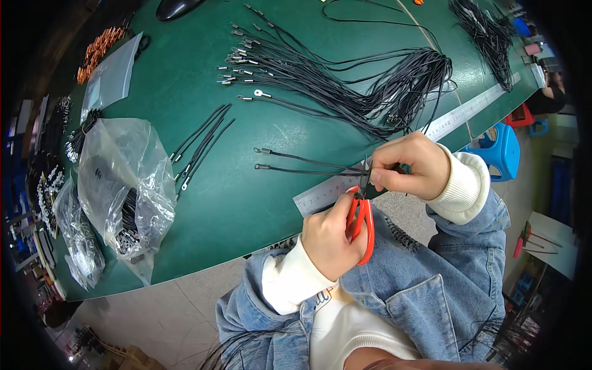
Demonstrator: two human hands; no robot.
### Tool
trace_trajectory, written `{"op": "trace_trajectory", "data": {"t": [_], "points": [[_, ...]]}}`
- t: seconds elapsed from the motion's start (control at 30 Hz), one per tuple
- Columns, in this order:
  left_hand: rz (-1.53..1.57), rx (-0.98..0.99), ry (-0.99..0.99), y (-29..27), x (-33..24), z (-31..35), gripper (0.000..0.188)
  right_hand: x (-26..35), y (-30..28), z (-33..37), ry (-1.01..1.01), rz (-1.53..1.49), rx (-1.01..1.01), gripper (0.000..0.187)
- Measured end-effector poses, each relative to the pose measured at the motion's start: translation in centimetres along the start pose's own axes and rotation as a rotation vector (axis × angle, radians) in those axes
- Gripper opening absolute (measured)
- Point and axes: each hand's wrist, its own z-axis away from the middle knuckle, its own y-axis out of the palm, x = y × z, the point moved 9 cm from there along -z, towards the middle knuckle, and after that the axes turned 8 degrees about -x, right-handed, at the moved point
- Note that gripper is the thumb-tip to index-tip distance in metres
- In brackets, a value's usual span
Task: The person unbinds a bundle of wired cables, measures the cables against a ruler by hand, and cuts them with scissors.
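My left hand (333, 235) is closed around the red handles of a pair of scissors (369, 237). The blades point away from me and meet two black cables (308, 172) beside my right fingers; whether they cut into them is too small to tell. With thumb and fingers pinched, my right hand (412, 165) grips these cables. Their metal terminals lie to the left on the green table. Beneath the scissors and hands runs a long steel ruler (314, 198), partly hidden by my right hand.
A large bundle of black cables (345, 86) with metal terminals spreads beyond my hands. Several short cable pieces (203, 145) lie left, near a clear plastic bag (151, 179). More cables (484, 37) sit far right. A blue stool (501, 154) stands past the table (228, 216) edge.
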Motion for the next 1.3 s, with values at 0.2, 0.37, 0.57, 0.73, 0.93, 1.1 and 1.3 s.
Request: {"op": "trace_trajectory", "data": {"t": [0.2,0.37,0.57,0.73,0.93,1.1,1.3], "points": [[0.01,0.021,0.031,0.0,0.0,0.1,0.035,0.0,0.3,-0.1,0.005,-0.006,0.021,0.02],[0.039,0.023,0.038,-0.1,0.4,0.2,0.031,0.1,0.4,-0.4,0.022,-0.004,0.053,0.02],[0.045,0.015,0.03,-0.2,0.8,0.3,0.029,0.2,0.7,-0.9,0.057,0.026,0.122,0.021],[0.093,0.04,0.0,-0.2,1.2,0.3,0.024,-0.2,1.0,-1.2,0.107,0.011,0.139,0.02],[0.23,0.072,-0.018,-0.4,1.4,0.5,0.02,0.0,1.5,-1.7,0.02,-0.006,0.124,0.02],[0.01,-0.164,0.008,-6.2,0.7,1.7,0.022,-0.5,1.3,-1.4,0.082,-0.043,0.103,0.022],[-0.663,-0.705,0.028,-18.4,3.4,6.7,0.024,-1.2,1.3,-1.5,0.062,-0.061,0.108,0.023]]}}
